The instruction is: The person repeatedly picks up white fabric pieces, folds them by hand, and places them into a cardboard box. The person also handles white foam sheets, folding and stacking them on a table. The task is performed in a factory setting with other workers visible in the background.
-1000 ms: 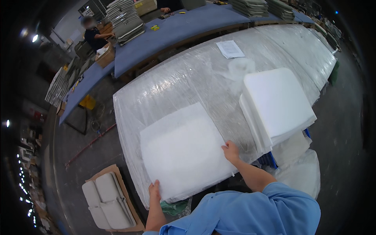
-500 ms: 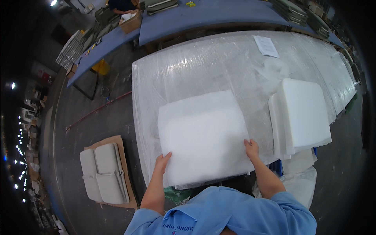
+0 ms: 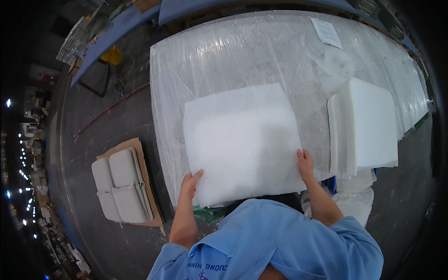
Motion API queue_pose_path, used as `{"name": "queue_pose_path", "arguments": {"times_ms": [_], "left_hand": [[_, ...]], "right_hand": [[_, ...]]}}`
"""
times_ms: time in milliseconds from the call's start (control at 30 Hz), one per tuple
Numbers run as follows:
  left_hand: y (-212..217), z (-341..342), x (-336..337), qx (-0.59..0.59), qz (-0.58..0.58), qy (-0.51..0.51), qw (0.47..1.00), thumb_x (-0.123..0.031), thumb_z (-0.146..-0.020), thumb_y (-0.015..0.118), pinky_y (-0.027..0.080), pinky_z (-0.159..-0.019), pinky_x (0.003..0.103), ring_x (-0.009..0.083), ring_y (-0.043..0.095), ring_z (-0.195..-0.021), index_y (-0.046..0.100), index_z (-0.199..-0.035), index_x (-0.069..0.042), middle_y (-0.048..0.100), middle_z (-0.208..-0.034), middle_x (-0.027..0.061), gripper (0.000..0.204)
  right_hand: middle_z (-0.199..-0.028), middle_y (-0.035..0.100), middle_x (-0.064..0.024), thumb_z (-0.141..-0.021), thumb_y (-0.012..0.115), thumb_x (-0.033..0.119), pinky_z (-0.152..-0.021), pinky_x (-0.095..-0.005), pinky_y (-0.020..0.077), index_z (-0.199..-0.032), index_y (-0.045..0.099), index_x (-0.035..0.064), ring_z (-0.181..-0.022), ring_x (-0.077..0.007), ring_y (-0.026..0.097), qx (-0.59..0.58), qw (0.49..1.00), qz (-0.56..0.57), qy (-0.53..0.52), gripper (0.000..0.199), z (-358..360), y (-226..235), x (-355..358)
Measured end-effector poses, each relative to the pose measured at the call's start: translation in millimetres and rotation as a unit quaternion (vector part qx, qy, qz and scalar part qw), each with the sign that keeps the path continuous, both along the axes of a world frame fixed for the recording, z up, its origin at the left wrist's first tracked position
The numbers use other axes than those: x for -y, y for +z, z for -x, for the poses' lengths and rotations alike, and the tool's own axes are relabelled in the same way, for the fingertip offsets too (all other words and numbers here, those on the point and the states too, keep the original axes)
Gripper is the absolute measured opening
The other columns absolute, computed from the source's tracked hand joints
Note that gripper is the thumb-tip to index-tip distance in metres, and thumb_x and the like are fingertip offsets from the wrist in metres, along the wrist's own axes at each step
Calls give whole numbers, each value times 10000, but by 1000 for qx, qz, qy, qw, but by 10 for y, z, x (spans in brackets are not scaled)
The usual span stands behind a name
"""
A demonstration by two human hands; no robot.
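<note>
A roughly square sheet of fluffy white wadding (image 3: 242, 140) lies in front of me on a broad surface wrapped in clear plastic (image 3: 210, 58). My left hand (image 3: 190, 184) is closed on its left edge near the front corner, thumb on top. On the opposite edge, my right hand (image 3: 305, 164) pinches the wadding a little farther from me. Both hands' undersides are hidden, so I cannot tell how many layers they hold. Thin layers show along the front edge by my body. To the right stands a stack of white foam pads (image 3: 373, 126) with rounded corners.
Pale grey cushions (image 3: 122, 184) rest on brown cardboard (image 3: 151, 205) on the floor at left. A paper sheet (image 3: 326, 32) lies on the plastic at the far side. Blue-topped tables (image 3: 123, 28) run along the back, with a yellow container (image 3: 112, 55) beneath one.
The view has tipped downward, so the wadding, pads and cushions sit higher in the picture. Both hands keep their hold on the side edges of the wadding.
</note>
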State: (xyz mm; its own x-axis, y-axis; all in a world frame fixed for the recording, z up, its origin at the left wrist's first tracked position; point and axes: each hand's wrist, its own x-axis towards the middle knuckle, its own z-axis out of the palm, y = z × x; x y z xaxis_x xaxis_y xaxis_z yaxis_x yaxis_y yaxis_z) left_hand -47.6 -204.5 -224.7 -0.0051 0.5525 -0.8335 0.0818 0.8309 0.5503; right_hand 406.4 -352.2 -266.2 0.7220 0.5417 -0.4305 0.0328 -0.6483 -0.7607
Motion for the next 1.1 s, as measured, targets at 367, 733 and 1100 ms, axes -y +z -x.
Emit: {"name": "queue_pose_path", "arguments": {"times_ms": [367, 733, 1100], "left_hand": [[-264, -52, 493, -123, -143, 12, 982, -227, -1021, 640, 547, -927, 410, 334, 703, -1037, 600, -1297, 96, 714, -1193, 206, 427], [-261, -125, 523, -409, -262, -181, 855, -235, -1070, 489, 488, -986, 515, 487, 634, -1145, 591, -1311, 79, 684, -1222, 301, 409], [-369, -57, 414, -308, -215, -125, 918, -229, -1075, 499, 478, -1020, 430, 406, 644, -1174, 569, -1352, 94, 672, -1274, 284, 431]], "right_hand": [[-889, 653, -198, -1057, 529, 257, -781, -454, 478, -1019, 600, -1, -853, -358, 623, 154, 986, 32, 56, 271, 41, -112, 83], [-864, 652, -275, -1080, 492, 333, -729, -550, 463, -979, 553, 25, -863, -513, 621, 190, 980, 27, 58, 330, 2, -291, 148], [-848, 647, -268, -1070, 504, 316, -702, -541, 461, -931, 549, 6, -828, -511, 620, 211, 975, 14, 70, 342, -114, -329, 139]]}}
